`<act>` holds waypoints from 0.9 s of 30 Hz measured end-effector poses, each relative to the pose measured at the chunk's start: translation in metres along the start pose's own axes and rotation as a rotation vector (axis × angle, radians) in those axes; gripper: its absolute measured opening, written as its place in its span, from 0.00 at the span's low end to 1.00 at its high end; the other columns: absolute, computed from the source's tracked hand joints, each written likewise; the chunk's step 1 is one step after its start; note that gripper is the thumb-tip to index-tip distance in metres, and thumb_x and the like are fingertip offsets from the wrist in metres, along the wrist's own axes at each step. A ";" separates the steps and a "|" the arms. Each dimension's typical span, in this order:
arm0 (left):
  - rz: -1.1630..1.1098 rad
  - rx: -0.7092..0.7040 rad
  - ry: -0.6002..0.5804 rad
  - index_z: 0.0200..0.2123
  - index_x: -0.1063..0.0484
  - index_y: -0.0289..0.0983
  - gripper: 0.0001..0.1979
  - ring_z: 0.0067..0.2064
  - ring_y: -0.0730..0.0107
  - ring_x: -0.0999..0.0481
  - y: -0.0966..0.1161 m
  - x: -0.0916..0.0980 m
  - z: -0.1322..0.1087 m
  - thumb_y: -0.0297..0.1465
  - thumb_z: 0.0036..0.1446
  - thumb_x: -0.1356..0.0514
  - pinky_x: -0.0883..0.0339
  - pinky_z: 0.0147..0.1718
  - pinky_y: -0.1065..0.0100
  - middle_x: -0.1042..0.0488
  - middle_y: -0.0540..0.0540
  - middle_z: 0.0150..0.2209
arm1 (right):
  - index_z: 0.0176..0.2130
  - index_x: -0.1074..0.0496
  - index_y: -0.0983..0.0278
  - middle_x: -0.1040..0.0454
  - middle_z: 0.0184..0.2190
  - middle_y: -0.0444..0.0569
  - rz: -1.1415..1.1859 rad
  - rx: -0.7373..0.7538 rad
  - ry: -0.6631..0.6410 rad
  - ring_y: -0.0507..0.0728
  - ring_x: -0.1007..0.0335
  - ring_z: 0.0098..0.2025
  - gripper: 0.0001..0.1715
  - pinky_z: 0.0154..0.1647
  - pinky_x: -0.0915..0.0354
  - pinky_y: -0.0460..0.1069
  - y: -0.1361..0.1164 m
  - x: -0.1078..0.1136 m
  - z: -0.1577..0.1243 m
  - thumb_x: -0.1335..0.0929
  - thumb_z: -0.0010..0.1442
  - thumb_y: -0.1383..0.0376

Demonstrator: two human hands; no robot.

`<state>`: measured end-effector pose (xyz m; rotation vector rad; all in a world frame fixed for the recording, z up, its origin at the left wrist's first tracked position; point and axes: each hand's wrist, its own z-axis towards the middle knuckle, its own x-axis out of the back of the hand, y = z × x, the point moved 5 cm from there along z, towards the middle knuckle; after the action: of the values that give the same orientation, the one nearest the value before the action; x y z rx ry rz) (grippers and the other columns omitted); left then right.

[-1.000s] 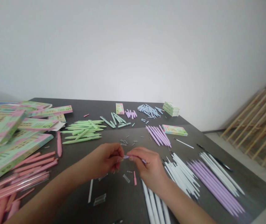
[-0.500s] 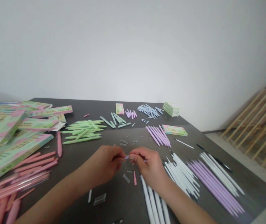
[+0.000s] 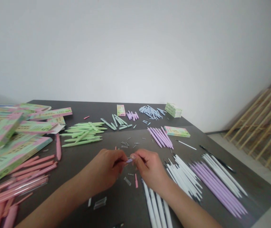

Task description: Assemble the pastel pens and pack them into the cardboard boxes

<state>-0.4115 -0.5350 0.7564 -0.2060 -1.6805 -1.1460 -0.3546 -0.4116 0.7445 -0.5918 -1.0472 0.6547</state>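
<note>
Both hands meet over the middle of the dark table. Between the fingertips is a small purple pen part, mostly covered by the fingers. My left hand pinches its left end. My right hand has thumb and forefinger closed at its other end. Just below the hands lie a pink pen part and a clear plastic piece. Beyond them are several small metal springs.
Pink pen barrels and paper boxes cover the left. Green pens lie beyond. At right are white refills, purple rods and purple barrels. Blue parts and stacked boxes stand farther back.
The right fingertips have shifted slightly on the purple part, exposing a bit more of it near the left fingers. The whole view has moved a little; the table items look unchanged.
</note>
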 end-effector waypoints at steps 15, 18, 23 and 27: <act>0.362 0.181 -0.136 0.26 0.31 0.38 0.07 0.28 0.65 0.28 -0.069 0.018 0.009 0.27 0.47 0.49 0.45 0.24 0.69 0.26 0.47 0.25 | 0.23 0.36 0.64 0.35 0.20 0.42 -0.202 0.008 0.098 0.50 0.39 0.24 0.16 0.26 0.49 0.44 0.009 0.013 0.005 0.39 0.62 0.63; 0.380 0.173 -0.140 0.28 0.30 0.40 0.08 0.30 0.62 0.27 -0.080 0.011 0.012 0.27 0.47 0.49 0.44 0.26 0.68 0.25 0.45 0.27 | 0.25 0.34 0.64 0.33 0.22 0.43 -0.227 0.046 0.075 0.51 0.37 0.26 0.14 0.27 0.47 0.44 0.007 0.011 0.004 0.39 0.62 0.65; 0.387 0.126 -0.171 0.28 0.28 0.40 0.08 0.35 0.60 0.27 -0.079 -0.003 0.013 0.27 0.45 0.47 0.41 0.30 0.66 0.25 0.45 0.32 | 0.27 0.32 0.64 0.31 0.24 0.44 -0.249 0.062 0.069 0.52 0.36 0.28 0.13 0.30 0.45 0.45 0.006 0.009 0.004 0.38 0.62 0.65; 0.375 0.137 -0.187 0.28 0.28 0.39 0.07 0.35 0.59 0.27 -0.082 -0.005 0.013 0.27 0.43 0.44 0.41 0.29 0.66 0.25 0.45 0.31 | 0.28 0.31 0.64 0.31 0.25 0.45 -0.265 0.071 0.088 0.52 0.35 0.29 0.12 0.30 0.45 0.45 0.008 0.012 0.004 0.38 0.62 0.65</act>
<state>-0.4688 -0.5661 0.7043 -0.5310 -1.7821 -0.7478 -0.3553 -0.3974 0.7474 -0.4071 -0.9945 0.4280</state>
